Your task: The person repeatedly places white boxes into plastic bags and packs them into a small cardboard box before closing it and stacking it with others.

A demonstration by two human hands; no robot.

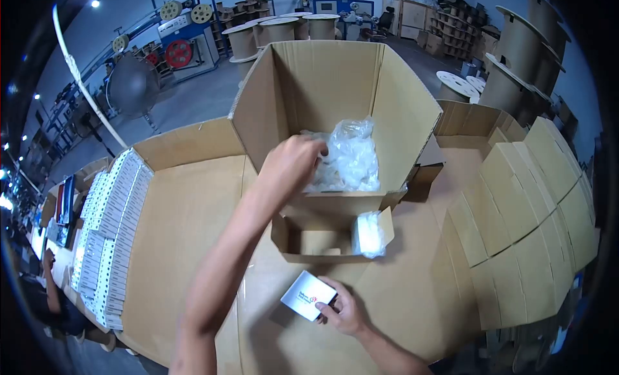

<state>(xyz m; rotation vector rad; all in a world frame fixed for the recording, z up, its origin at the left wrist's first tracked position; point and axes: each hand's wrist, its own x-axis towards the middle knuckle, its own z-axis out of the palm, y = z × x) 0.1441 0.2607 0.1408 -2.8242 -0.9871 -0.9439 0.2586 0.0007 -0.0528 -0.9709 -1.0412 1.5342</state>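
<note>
My left hand (296,161) reaches into the tall open cardboard box (322,78), at the left edge of a pile of clear plastic bags (353,156). Its fingers are curled, and whatever they pinch is too small to make out. Lower down, my right hand (343,310) holds a small white box (308,296) with printed text and a red mark, the thumb on its top face. Between the two hands sits a small open carton (322,257); a plastic-wrapped white packet (369,234) stands at its right end.
Stacked white boxes (113,226) line the left side of the cardboard surface (180,226). Folded cartons (516,226) are piled at the right. A co-worker's arm (51,281) shows at the far left. Large spools (280,32) and machines stand behind.
</note>
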